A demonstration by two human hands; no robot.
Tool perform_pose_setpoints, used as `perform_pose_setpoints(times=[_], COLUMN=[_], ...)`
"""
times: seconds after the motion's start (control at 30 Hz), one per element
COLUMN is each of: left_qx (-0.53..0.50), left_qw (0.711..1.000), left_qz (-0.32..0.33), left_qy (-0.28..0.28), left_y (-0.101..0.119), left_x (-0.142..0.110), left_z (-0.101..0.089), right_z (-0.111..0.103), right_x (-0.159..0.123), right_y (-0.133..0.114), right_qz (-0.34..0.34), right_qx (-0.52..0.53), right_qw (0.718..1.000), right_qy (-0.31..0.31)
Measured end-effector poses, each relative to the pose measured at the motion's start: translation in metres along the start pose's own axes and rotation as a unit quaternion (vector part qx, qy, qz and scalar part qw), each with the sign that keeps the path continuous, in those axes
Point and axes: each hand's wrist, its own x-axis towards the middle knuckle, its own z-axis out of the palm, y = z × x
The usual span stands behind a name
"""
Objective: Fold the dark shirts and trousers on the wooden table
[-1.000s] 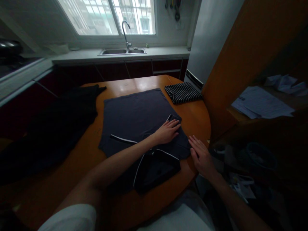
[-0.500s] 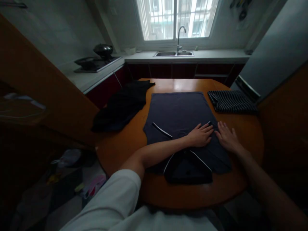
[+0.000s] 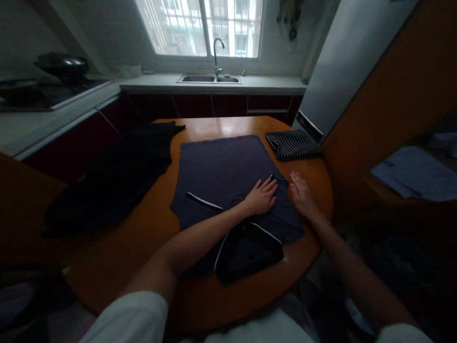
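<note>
A dark blue-grey polo shirt (image 3: 221, 166) lies spread on the wooden table, its black, white-edged collar (image 3: 246, 257) toward me. My left hand (image 3: 262, 196) rests flat on the shirt's right part, fingers stretched out, beside a black-and-white sleeve trim. The other sleeve's trim (image 3: 203, 201) shows left of my forearm, which covers part of the shirt. Just off the shirt's right edge, my right hand (image 3: 302, 193) is open with its fingers extended, at the table surface; whether it touches the cloth I cannot tell.
Black clothing (image 3: 117, 176) lies in a loose heap on the table's left side. A folded striped garment (image 3: 294, 144) sits at the back right of the table (image 3: 228, 125). Beyond are a counter with a sink (image 3: 210, 79), a stove with a pan (image 3: 62, 64), and a fridge (image 3: 342, 66).
My view has turned to the right, so the scene sits further left. My right hand has shifted slightly away from the shirt's edge. The left hand stays flat on the shirt.
</note>
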Motion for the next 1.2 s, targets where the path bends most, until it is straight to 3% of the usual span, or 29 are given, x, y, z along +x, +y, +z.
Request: perform_pose_setpoints(times=[0.07, 0.13, 0.33, 0.4, 0.5, 0.6, 0.73, 0.87, 0.97, 1.07, 1.2], left_qx=[0.005, 0.009, 0.007, 0.002, -0.002, 0.002, 0.004, -0.012, -0.040, -0.062, -0.045], left_qw=[1.000, 1.000, 1.000, 1.000, 0.999, 0.998, 0.998, 0.998, 0.996, 0.995, 0.997], left_qz=[0.001, 0.000, -0.015, -0.028, -0.047, -0.057, -0.057, -0.063, -0.076, -0.077, -0.043], left_qy=[0.002, 0.001, 0.002, 0.007, 0.015, 0.015, 0.003, -0.009, -0.015, -0.017, -0.037], left_y=[-0.001, -0.001, 0.000, 0.000, -0.001, -0.001, 0.000, 0.001, -0.003, -0.009, -0.016], left_x=[0.000, 0.000, 0.000, 0.000, 0.000, -0.001, -0.002, -0.001, 0.003, 0.009, 0.015], left_z=[0.001, 0.001, -0.001, 0.000, 0.003, 0.003, 0.002, -0.001, -0.006, -0.011, -0.011], right_z=[0.001, 0.003, 0.003, 0.001, 0.003, 0.009, 0.014, 0.010, 0.006, 0.005, 0.007], right_x=[-0.009, -0.013, 0.003, 0.009, 0.012, 0.012, 0.018, 0.020, 0.016, 0.011, 0.009], right_y=[-0.011, -0.017, -0.014, -0.015, -0.021, -0.024, -0.017, -0.009, -0.010, -0.016, -0.022], right_qz=[-0.051, -0.034, 0.050, 0.026, -0.059, -0.060, 0.004, 0.055, 0.002, -0.055, -0.051], right_qx=[-0.025, -0.065, -0.088, -0.085, -0.100, -0.122, -0.118, -0.078, -0.045, -0.056, -0.087], right_qw=[0.997, 0.994, 0.993, 0.995, 0.988, 0.981, 0.987, 0.995, 0.999, 0.993, 0.987], right_qy=[-0.055, -0.084, -0.060, -0.055, -0.098, -0.135, -0.113, -0.042, -0.030, -0.086, -0.127])
